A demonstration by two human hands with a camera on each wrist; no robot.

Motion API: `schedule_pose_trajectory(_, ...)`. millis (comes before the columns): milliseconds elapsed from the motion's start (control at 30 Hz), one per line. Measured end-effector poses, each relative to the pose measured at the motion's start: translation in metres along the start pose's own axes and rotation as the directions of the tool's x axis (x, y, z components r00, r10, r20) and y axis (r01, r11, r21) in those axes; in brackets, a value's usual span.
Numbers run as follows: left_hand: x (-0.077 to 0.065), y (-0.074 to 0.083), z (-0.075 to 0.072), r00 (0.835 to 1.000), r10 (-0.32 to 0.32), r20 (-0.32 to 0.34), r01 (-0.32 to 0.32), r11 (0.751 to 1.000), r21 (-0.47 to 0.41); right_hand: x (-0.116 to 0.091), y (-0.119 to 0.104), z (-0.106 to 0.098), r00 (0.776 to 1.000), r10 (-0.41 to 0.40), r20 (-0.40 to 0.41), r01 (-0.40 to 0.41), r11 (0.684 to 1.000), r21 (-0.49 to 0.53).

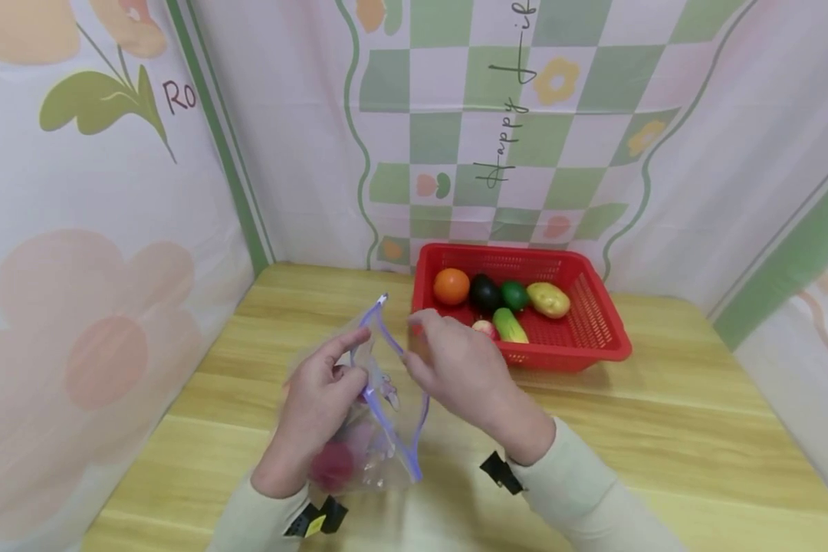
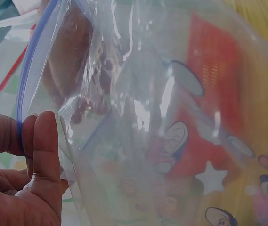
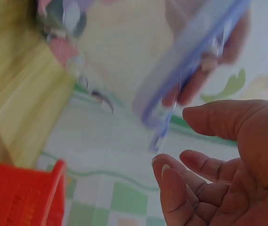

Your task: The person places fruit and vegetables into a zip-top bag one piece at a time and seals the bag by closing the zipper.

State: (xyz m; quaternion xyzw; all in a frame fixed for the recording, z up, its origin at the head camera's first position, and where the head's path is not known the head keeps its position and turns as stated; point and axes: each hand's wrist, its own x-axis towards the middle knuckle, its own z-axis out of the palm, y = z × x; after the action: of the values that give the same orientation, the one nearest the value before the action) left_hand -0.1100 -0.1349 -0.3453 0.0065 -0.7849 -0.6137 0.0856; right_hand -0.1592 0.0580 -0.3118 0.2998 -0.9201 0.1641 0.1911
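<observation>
A clear zip bag (image 1: 400,414) with a purple zip edge and cartoon prints stands with its mouth spread apart. My left hand (image 1: 320,399) pinches the near side of its rim between thumb and fingers. In the left wrist view, the left thumb and fingers (image 2: 44,146) hold the purple strip. My right hand (image 1: 465,368) is at the opposite side of the mouth, its thumb tip right at the purple edge. The right wrist view shows that hand's thumb and fingers apart, with nothing gripped between them. A dark pink round shape (image 1: 333,465) shows through the bag's lower part.
Behind the right hand, a red plastic basket (image 1: 593,337) holds an orange (image 1: 451,286), a black oval piece (image 1: 484,293), a green one (image 1: 514,295), a potato (image 1: 548,300), a cucumber-like piece (image 1: 510,326) and a small red-and-white item (image 1: 484,329). Printed curtains surround the wooden table (image 1: 662,429).
</observation>
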Motion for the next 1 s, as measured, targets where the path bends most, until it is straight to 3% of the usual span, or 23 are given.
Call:
schedule_pose_trajectory(167, 0.0, -0.001, 0.001, 1.0, 0.025, 0.004, -0.025, 1.0, -0.013, 0.009, 0.022, -0.005, 0.994, 0.097, 0.04, -0.098, 0.995, 0.019)
schedule_pose_trajectory(533, -0.001, -0.002, 0.002, 1.0, 0.026, 0.007, -0.026, 1.0, -0.007, 0.022, 0.077, 0.002, 0.953, 0.278, 0.121, -0.272, 0.96, -0.062)
schedule_pose_trajectory(800, -0.001, -0.002, 0.003, 1.0, 0.005, 0.01, -0.005, 1.0, -0.011, 0.029, 0.108, 0.017, 0.865, 0.425, 0.268, -0.417, 0.904, -0.089)
schedule_pose_trajectory(1000, -0.002, -0.002, 0.002, 1.0, 0.011, 0.008, -0.011, 1.0, -0.008, 0.034, 0.123, 0.027, 0.805, 0.486, 0.339, -0.471, 0.872, -0.132)
